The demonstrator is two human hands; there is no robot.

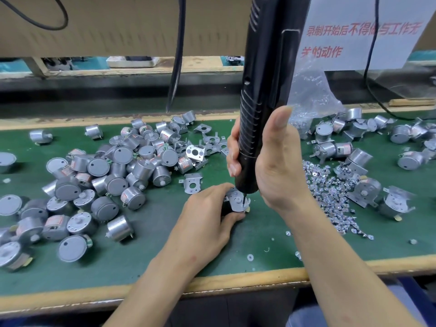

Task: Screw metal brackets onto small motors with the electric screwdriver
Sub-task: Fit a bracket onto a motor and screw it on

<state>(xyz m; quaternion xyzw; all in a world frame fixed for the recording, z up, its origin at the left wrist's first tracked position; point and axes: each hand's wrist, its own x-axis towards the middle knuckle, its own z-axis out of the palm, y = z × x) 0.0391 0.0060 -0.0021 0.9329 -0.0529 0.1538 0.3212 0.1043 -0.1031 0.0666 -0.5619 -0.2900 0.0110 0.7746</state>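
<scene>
Green worktop (259, 232) with a tan edge; silver motors (144, 169) with grey faces and what look like red-printed labels; black, ribbed electric screwdriver (266, 79); white sign (389, 50), red lettering.

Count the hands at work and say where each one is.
2. The left hand grips the bracket-topped motor on the green mat; the right hand grips the electric screwdriver above it. None seems hidden.

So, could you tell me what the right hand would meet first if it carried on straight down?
The right hand grips the electric screwdriver, bit pointing down. Going straight on, the bit meets the metal bracket that the left hand holds. It seems to touch it, though depth is unclear.
</scene>
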